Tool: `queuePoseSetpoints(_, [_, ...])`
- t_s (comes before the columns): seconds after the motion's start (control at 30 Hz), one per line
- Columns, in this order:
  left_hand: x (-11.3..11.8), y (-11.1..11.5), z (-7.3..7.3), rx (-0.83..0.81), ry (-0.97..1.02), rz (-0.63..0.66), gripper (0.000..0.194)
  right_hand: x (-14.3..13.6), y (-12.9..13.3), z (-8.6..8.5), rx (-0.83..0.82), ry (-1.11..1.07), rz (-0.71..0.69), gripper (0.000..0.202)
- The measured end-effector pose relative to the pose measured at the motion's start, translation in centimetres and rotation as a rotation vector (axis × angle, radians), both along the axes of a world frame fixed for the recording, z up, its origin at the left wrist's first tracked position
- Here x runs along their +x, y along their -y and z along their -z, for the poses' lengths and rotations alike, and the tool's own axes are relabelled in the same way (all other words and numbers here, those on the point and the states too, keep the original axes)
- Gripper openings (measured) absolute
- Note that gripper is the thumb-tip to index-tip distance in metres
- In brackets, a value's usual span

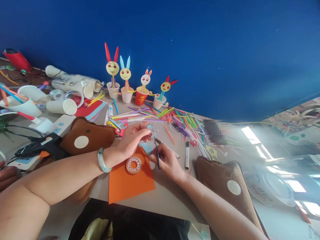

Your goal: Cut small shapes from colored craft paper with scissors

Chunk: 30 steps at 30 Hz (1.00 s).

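Note:
Pinched in my left hand (133,138) is a small piece of light blue paper (149,127), partly covered by the fingers. My right hand (170,161) is closed around the black handle of scissors (157,156), whose thin blade points up beside the left fingertips and the paper. Beneath my hands lies an orange paper sheet (132,190) with a roll of clear tape (133,165) on it. A black-and-white marker (187,155) rests right of my right hand.
Four rabbit-faced cup figures, including a red cup (141,98), line the blue wall. Colored sticks (185,121) scatter before them. Brown plush cushions (87,135) flank my arms. A black glue gun (42,146) and another person's hand (8,176) are at left.

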<state>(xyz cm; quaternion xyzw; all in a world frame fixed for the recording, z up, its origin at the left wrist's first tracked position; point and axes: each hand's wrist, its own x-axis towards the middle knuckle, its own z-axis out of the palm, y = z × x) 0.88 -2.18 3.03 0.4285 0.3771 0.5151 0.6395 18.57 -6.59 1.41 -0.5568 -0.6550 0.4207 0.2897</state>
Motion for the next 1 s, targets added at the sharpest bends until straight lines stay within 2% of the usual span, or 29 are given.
queuePoseSetpoints(0.3, [0.3,0.6,0.3,0.007,0.035,0.105,0.015,-0.2,0.2,0.0,0.019,-0.074,-0.018,0.044])
queuePoseSetpoints(0.6, [0.4,0.4,1.1,0.01,-0.04,0.082,0.022,0.0,0.4,-0.1,-0.028,-0.158,-0.079,0.048])
queuePoseSetpoints(1.0, [0.2,0.7,0.3,0.002,-0.068,0.097,0.018,0.2,0.4,-0.1,-0.047,-0.207,-0.11,0.055])
